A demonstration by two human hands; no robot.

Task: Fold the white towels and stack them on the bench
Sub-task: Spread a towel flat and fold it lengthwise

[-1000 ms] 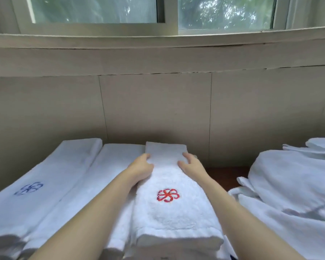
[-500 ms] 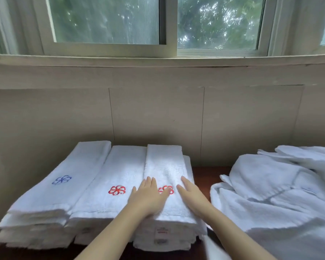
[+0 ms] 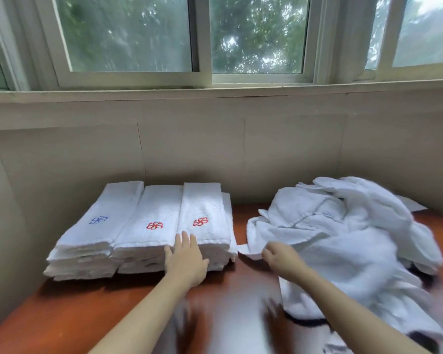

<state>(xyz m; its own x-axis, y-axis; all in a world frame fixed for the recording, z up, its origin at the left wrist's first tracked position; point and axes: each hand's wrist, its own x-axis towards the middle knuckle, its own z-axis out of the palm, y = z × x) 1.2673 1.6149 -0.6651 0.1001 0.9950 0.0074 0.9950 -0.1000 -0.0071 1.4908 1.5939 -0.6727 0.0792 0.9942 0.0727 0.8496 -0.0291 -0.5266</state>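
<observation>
White towels (image 3: 143, 226): the right hand (image 3: 283, 258) curls its fingers (image 3: 266, 252) round a corner of the loose heap (image 3: 343, 238) on the table (image 3: 69, 315), while the left hand (image 3: 187, 259) rests flat, fingers together, against the folded stacks; better to draw one towel free without dragging its neighbours.

Sliding window (image 3: 179, 34) across top of frame, pale frames, green foliage blurred beyond glass. Narrow sill ledge (image 3: 215, 94) runs full width below. Beige panelled wall (image 3: 189, 152) fills middle band, thin vertical seams. Reddish-brown bench top (image 3: 69, 310) across bottom, glossy, soft daylight glare at lower centre. Side wall at far left edge.
</observation>
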